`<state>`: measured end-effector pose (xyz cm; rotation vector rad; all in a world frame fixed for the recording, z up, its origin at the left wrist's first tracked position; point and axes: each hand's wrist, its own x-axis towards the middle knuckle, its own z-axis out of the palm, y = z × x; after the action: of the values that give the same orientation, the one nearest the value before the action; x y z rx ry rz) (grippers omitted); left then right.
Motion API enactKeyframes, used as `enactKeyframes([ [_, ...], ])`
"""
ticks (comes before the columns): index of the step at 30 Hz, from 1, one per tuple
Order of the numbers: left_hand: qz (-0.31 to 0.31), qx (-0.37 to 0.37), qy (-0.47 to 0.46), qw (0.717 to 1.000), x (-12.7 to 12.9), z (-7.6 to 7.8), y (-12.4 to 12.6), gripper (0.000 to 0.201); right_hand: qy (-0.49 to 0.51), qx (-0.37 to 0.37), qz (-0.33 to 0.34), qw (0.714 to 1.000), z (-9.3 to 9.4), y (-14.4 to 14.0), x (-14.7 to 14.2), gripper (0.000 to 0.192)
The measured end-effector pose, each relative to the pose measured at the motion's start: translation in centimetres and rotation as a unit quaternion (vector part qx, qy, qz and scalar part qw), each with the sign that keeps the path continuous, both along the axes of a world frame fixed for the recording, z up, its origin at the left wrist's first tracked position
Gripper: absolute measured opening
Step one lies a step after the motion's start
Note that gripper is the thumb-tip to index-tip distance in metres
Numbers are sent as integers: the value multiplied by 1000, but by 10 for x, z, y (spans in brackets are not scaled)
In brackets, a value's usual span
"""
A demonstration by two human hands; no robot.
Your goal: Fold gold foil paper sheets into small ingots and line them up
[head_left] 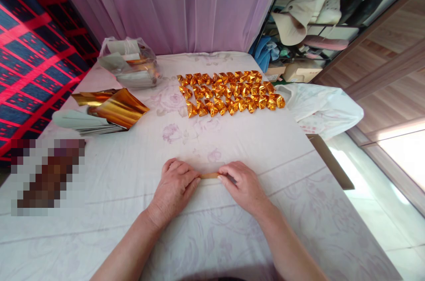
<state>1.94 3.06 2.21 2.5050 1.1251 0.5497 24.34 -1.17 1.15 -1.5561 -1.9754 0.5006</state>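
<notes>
Between my two hands, low over the table, is a narrow folded strip of gold foil paper. The fingers of my left hand press together on its left end. Its right end is pinched between the thumb and fingers of my right hand. My palms hide part of the paper. Beyond them, several folded gold foil pieces stand in three rows. A fanned stack of gold and pale foil sheets lies to the left.
A clear plastic bag of more paper stands at the table's back left. A white plastic bag hangs by the right edge. Floral cloth covers the table. A purple curtain hangs behind, and a shelf with a cap is at right.
</notes>
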Motion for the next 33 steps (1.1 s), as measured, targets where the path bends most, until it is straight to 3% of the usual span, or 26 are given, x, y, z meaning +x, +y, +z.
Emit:
enactKeyframes([
  [11,50,-25,18,998,4,0,-5,18,-36,17,-13,999,1,0,-3,20],
  [17,83,11,46,995,6,3,-5,16,-56,43,-42,997,-3,0,-8,19],
  [33,98,71,85,989,12,-2,-6,8,-87,62,-75,991,-8,2,-14,16],
])
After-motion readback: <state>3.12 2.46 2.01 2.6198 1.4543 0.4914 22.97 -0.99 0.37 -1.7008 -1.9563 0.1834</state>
